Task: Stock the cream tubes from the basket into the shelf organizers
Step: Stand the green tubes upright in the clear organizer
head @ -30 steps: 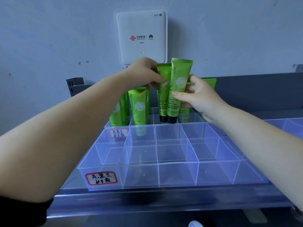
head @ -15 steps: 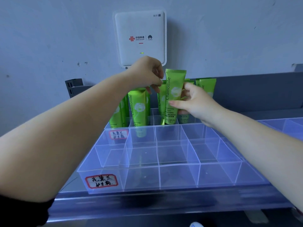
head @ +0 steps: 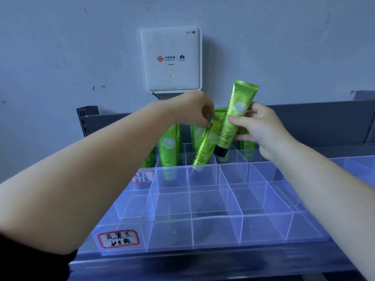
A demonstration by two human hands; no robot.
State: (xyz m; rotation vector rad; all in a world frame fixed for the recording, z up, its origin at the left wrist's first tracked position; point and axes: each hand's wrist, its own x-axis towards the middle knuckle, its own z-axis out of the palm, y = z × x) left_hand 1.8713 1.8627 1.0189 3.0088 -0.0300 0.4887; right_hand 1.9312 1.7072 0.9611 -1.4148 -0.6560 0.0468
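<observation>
1. A green Chamomile cream tube point(head: 236, 116) is held in the air, black cap down and tilted to the right, over the back row of the rear clear organizer point(head: 233, 159). The right hand point(head: 257, 126) grips it about its middle, thumb in front and fingers curled behind. The cap hangs just above a back compartment, so it is probably about to be lowered in.
2. A second Chamomile tube point(head: 205, 147) leans steeply, its lower end down in a compartment just left of the first tube. The left hand point(head: 192, 110) pinches its upper end with curled fingertips, apparently to right it or seat it so that the neighbouring slot stays free.
3. More green tubes point(head: 169, 149) stand cap down in the back row to the left, and another shows partly behind the right hand.
4. The front organizer point(head: 203, 230), a clear divided tray, holds no tubes in any compartment that shows. It carries a red-bordered handwritten label point(head: 118, 238), and a similar label point(head: 143, 176) is on the rear one.
5. Both trays sit on a grey metal shelf point(head: 182, 264) with a low grey back panel point(head: 314, 120).
6. The wall behind is pale and scuffed, with a white WiFi router box point(head: 170, 59) mounted on it, a small green light lit. The basket is not in view.
</observation>
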